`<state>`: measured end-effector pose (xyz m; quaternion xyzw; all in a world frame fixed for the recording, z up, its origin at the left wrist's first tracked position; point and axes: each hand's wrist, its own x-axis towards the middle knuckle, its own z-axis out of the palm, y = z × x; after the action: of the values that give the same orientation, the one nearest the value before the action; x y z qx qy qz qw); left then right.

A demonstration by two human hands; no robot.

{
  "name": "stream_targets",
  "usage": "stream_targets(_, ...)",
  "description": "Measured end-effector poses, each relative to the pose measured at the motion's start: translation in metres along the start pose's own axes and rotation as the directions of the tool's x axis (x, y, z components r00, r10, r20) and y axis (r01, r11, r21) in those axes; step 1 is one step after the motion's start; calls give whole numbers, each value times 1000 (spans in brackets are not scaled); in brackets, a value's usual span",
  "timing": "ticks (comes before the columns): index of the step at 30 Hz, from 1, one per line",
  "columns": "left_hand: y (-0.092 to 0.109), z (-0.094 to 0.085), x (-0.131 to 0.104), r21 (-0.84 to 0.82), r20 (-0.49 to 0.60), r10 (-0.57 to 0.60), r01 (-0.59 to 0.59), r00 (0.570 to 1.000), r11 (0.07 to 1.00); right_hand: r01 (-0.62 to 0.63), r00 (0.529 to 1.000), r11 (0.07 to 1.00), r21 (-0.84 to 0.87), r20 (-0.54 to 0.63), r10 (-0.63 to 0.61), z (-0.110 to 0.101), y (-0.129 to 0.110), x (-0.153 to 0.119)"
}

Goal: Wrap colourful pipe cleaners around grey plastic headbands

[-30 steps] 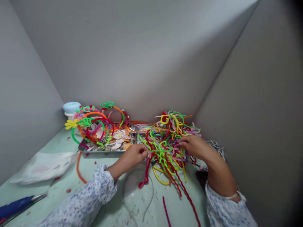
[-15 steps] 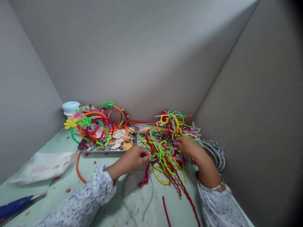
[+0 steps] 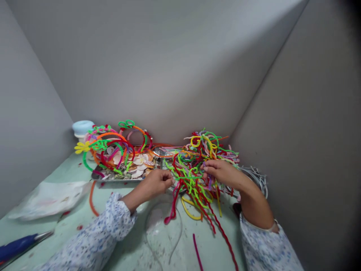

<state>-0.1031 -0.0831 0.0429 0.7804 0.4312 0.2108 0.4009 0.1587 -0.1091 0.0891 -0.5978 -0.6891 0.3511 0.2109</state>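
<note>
Two hands: both bare, at the near edge of one tangled heap of pipe cleaners (image 3: 194, 184), in patterned sleeves.
Left hand (image 3: 156, 183): beside the heap's left edge, fingers drawn together; whether its grip has a strand in it, I cannot tell.
Right hand (image 3: 222, 173): over the heap, its grip pinching a purple pipe cleaner (image 3: 204, 164) between thumb and fingers.
Heap: on the desk (image 3: 135, 244), right of the tray, mostly lime green and red in front, with yellow, pink and orange behind.
Tray (image 3: 121, 181): left of the heap, holding shells (image 3: 140, 168), with colourful decorated headbands over its left part.
Yellow flower (image 3: 82, 147): at the headbands' left side, near a pot with a pale blue lid (image 3: 83, 126).
Desk front: a thin grey band (image 3: 181, 227) and a short magenta piece (image 3: 197, 252).
Desk left: a white packet (image 3: 49, 199) and a blue-handled tool (image 3: 19, 246).
</note>
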Motion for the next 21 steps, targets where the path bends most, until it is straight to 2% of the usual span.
stream_targets(5,-4,4,2,-59,-34,12,-14,999,998,-60,998,980,192,42,53,2,-8,-4)
stream_targets(9,-6,8,4,-111,-55,-24,18,998,994,-62,997,971,233,60,50,7,-12,-2)
stream_targets(13,6,10,0,-218,-124,-63,35,990,975,-41,999,970,238,20,37,19,-17,5)
stream_targets(15,13,12,-3,-312,-60,-60,39,996,949,-45,999,975,220,-6,48,29,-22,9)
stream_targets(18,18,19,-7,-400,136,-18,71,991,914,8,1000,970,244,-1,-8,42,-29,13)
stream_targets(21,16,25,-8,-405,174,-15,85,985,910,35,999,956,290,16,-41,51,-31,16)
